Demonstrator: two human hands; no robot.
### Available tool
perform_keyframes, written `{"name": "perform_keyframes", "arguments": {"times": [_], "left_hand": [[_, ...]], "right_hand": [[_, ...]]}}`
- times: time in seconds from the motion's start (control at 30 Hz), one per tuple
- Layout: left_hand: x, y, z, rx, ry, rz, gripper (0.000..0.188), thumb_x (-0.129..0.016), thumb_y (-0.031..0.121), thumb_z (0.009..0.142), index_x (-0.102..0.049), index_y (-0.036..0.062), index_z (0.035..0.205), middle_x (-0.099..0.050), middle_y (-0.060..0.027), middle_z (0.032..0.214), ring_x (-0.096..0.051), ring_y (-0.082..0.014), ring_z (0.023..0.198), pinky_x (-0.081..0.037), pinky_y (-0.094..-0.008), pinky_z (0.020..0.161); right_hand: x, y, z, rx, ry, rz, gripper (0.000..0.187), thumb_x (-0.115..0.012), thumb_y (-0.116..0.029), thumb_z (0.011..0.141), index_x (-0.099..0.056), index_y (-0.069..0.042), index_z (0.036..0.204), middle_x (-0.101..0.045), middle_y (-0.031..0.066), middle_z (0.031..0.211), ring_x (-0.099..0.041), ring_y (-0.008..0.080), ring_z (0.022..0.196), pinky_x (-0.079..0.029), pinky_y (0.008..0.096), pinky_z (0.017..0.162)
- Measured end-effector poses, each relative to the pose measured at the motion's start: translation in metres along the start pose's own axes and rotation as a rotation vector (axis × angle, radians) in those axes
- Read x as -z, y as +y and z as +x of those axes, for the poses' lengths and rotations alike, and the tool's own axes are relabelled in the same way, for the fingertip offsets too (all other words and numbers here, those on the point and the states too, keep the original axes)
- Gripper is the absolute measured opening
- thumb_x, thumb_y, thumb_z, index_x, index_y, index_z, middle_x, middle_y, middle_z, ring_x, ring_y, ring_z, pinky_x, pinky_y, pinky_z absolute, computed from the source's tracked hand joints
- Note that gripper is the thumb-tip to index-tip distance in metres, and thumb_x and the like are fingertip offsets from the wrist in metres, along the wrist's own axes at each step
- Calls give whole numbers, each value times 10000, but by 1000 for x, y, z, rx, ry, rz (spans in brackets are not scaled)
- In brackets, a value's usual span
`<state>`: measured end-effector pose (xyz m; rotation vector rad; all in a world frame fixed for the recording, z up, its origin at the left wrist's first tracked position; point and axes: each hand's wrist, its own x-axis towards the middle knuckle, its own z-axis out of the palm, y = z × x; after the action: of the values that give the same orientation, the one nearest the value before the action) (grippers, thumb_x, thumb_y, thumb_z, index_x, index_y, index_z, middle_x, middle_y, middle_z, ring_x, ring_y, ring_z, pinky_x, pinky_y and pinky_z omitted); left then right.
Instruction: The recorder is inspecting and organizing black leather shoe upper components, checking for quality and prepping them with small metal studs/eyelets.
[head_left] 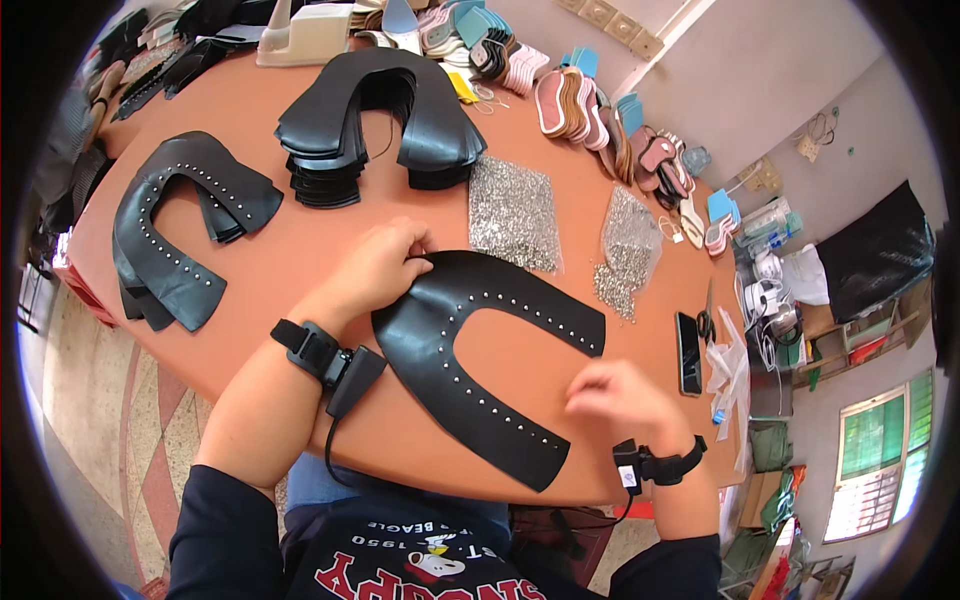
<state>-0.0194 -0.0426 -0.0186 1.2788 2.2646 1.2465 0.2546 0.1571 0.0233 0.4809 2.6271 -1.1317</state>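
Observation:
A black U-shaped leather piece [425, 325] lies flat before me, its open end pointing right. A row of small silver studs follows its inner curve. My left hand [385, 262] pinches the outer edge at the upper left of the curve between thumb and fingers. Off the open end, above the table, is my right hand [622, 400]. Its fingers look curled but are smeared by motion, and whether anything small is between them cannot be seen.
Studded black pieces [185, 285] lie at the left, and a tall stack of plain black ones [380, 75] stands farther back. Clear bags of metal studs [515, 215] sit beyond my piece, with loose studs [615, 292] spilled. A phone [688, 352] and scissors [707, 322] lie at the right.

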Motion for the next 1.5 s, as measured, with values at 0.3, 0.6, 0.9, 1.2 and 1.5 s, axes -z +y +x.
{"name": "perform_keyframes", "arguments": {"times": [0.3, 0.6, 0.9, 1.2, 1.5], "left_hand": [[-3, -4, -2, -65, 18, -3, 167, -664, 65, 725, -615, 31, 882, -612, -118, 836, -595, -289, 810, -471, -383, 718], [-4, -6, -1, -77, 45, 38, 158, -674, 28, 730, -605, 12, 871, -590, -112, 766, -582, -233, 708, -469, -348, 644], [-5, -5, 2, -102, 50, 12, 167, -673, 28, 726, -604, 5, 877, -589, -114, 768, -579, -242, 715, -468, -348, 651], [-9, -12, 1, -137, 66, 124, 180, -678, 71, 721, -608, 16, 878, -621, -146, 813, -603, -300, 788, -475, -389, 701], [-8, -7, 3, -104, 55, 39, 172, -672, 78, 722, -607, 25, 873, -621, -133, 835, -598, -304, 827, -467, -388, 715]], "right_hand": [[47, 105, 20, -213, 622, 304, 129, -701, 13, 721, -618, 1, 818, -599, 8, 726, -541, 83, 659, -438, 209, 609], [4, -8, -4, 228, 167, -55, 47, -631, -57, 805, -633, -15, 826, -598, 71, 797, -577, 183, 739, -460, 290, 651], [-43, -29, -22, 421, 47, -180, 70, -652, -20, 743, -649, -7, 812, -606, 86, 779, -578, 263, 740, -476, 342, 650], [-50, -33, -21, 459, 91, -232, 56, -670, -14, 707, -657, -28, 759, -594, 74, 736, -574, 253, 718, -461, 338, 627], [-40, -41, -17, 300, 11, -193, 61, -694, -18, 680, -671, -32, 734, -603, 59, 733, -577, 229, 705, -457, 328, 619]]}}
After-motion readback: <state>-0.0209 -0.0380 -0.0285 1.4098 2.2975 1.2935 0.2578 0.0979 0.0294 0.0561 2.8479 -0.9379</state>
